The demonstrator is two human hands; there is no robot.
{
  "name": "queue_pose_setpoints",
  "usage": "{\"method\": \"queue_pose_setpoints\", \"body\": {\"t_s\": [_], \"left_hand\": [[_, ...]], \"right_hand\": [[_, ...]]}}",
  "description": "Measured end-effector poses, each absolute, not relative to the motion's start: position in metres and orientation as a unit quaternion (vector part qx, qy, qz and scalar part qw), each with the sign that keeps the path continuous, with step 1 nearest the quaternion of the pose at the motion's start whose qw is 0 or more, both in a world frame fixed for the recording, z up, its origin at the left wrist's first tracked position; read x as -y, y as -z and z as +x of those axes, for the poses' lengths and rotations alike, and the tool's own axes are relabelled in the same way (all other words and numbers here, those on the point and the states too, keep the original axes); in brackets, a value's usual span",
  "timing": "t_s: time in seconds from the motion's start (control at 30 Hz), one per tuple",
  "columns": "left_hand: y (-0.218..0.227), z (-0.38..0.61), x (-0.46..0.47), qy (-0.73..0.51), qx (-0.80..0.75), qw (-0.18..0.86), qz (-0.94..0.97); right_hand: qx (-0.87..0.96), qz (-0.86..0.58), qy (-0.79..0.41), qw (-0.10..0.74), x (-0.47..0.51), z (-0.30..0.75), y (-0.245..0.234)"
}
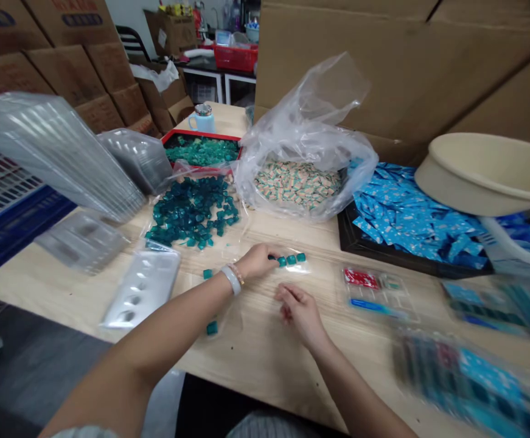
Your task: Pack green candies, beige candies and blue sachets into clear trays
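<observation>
My left hand (258, 261), with a white band and a beaded bracelet at the wrist, reaches to a short row of glossy teal square pieces (291, 260). They lie on a strip of clear plastic (304, 267). Its fingertips are pinched on a dark teal piece at the row's left end. Nearer to me, my right hand (299, 309) hovers over the wooden table (265, 365) with its fingers curled together; whatever is in them is hidden. Loose teal squares (212, 328) lie on clear plastic left of the hands. A heap of teal pieces (191, 210) spreads behind my left arm.
Clear trays (141, 286) stand and lie at left. A plastic bag (310, 146) of small printed packets sits at the back, beside a black bin of blue sachets (420, 207) and a cream basin (484, 176). Filled packs (374, 292) lie at right, some blurred.
</observation>
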State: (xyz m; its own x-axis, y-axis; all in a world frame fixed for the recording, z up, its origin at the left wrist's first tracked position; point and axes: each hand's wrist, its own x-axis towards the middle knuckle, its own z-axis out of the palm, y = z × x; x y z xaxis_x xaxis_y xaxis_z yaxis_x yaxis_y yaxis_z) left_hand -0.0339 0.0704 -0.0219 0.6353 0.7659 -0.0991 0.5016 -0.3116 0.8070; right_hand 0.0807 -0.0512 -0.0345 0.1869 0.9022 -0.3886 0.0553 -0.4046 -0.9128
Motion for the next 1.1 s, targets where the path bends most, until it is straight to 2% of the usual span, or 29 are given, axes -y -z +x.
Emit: {"method": "queue_pose_setpoints", "body": {"t_s": [0.07,0.13,0.43,0.63,0.9,1.1], "left_hand": [[0.022,-0.034,-0.071,-0.148,-0.4,0.418,0.802],[0.023,-0.034,-0.069,-0.15,-0.394,0.384,0.822],[0.014,-0.051,-0.046,-0.175,-0.392,0.253,0.867],[0.004,-0.061,-0.02,-0.062,-0.372,0.16,0.912],[-0.008,-0.058,-0.021,-0.055,-0.385,0.175,0.904],[-0.011,-0.057,-0.013,-0.068,-0.377,0.17,0.908]], "right_hand": [[0.248,-0.618,-0.617,0.42,0.042,0.075,0.031],[0.203,-0.598,-0.646,0.429,0.034,0.072,0.028],[0.239,-0.648,-0.585,0.425,0.035,0.073,0.038],[0.224,-0.628,-0.608,0.432,0.038,0.077,0.036],[0.141,-0.524,-0.694,0.473,0.038,0.07,0.023],[0.115,-0.554,-0.684,0.461,0.028,0.065,0.022]]}}
